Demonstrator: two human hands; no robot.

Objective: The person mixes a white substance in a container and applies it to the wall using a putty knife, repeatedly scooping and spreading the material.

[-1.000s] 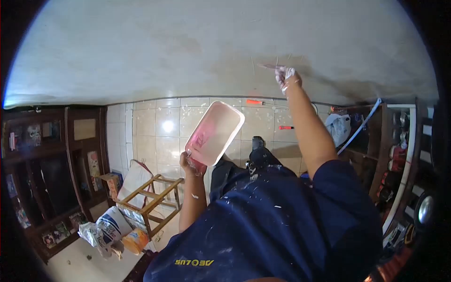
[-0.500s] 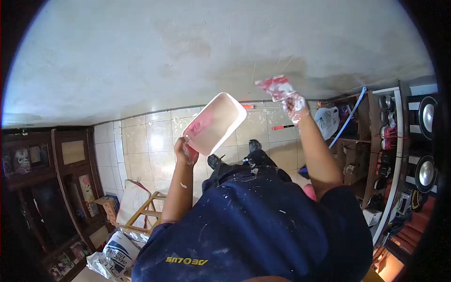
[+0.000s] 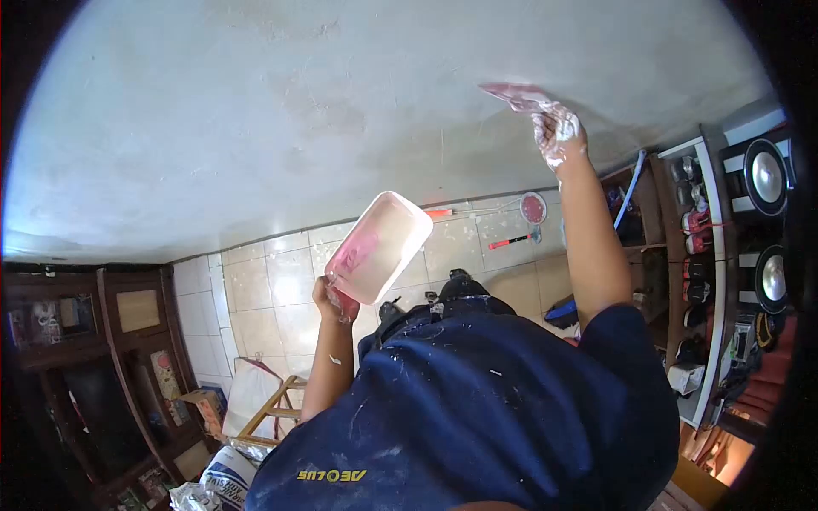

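At about one o'clock the right hand point(image 3: 558, 132), caked in white, is clenched round the handle of a scraper point(image 3: 514, 92) whose blade lies against the wall point(image 3: 256, 111). Near centre, at nine o'clock from the scraper arm, the left hand point(image 3: 331, 300) grips a tilted tray point(image 3: 380, 245) by its lower end; the tray holds pink-streaked white paste.

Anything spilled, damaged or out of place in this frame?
Yes. The wall has uneven, darker blotchy patches around the putty knife held by the right hand. White splatters dot the floor tiles and the navy shirt. The left hand holds a pink-smeared tray, tilted.
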